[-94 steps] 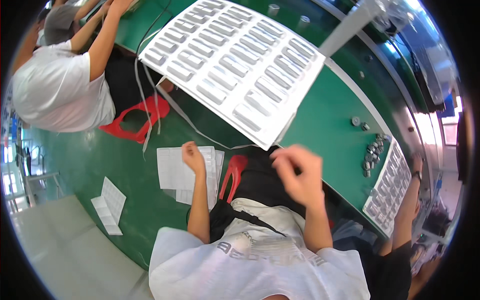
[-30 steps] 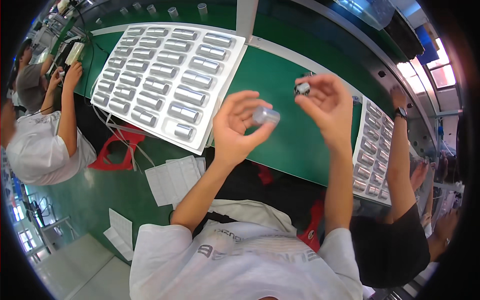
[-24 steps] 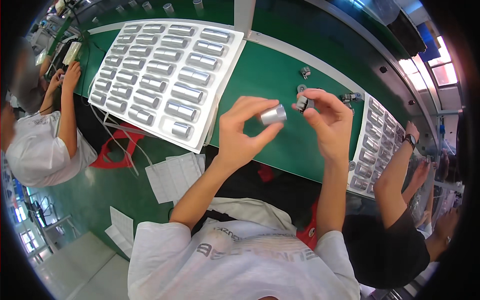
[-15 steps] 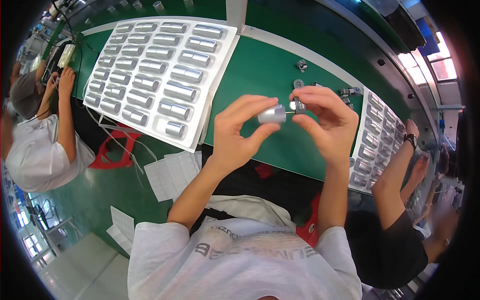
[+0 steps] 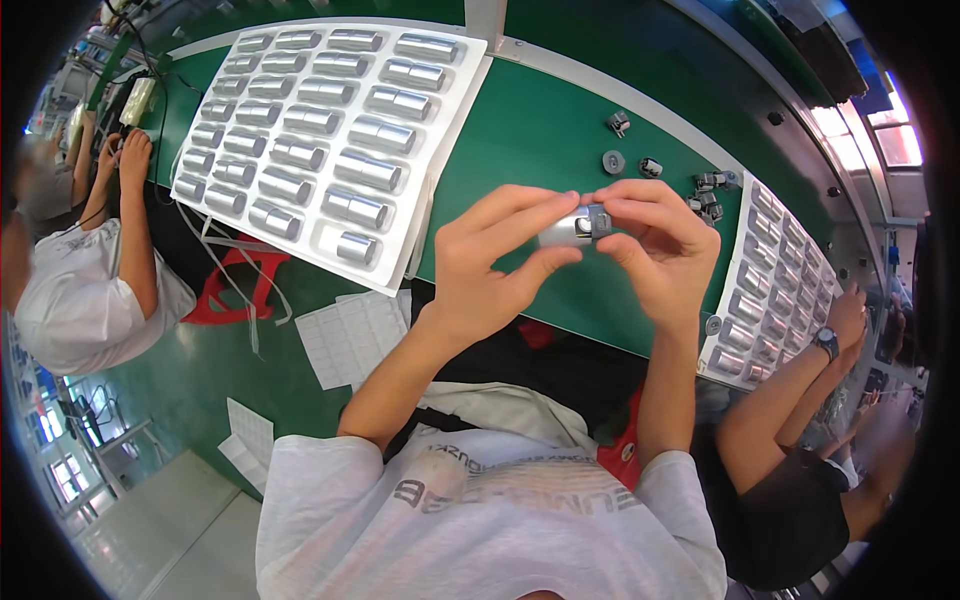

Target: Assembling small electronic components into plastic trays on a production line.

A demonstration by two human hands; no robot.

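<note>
Fingers [image 5: 520, 207] hold cylinder [image 5: 560, 231] over green bench [image 5: 540, 120] bordering floor [image 5: 190, 400].

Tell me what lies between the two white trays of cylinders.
In the head view, small metal fittings lie loose on the green tabletop, nearer the right tray; above, the left hand holds a silver cylinder and the right hand a dark fitting.

A cylinder [image 5: 558, 232] in the left hand [image 5: 480, 260] meets a fitting [image 5: 601, 220] in the right hand [image 5: 672, 255] above the worktop [image 5: 510, 120], between the left tray [image 5: 405, 215], at the near edge, and the right tray [image 5: 728, 272], spanning far edge to near. Loose fittings [image 5: 650, 167] lie toward the far edge, some beside the right tray.
</note>
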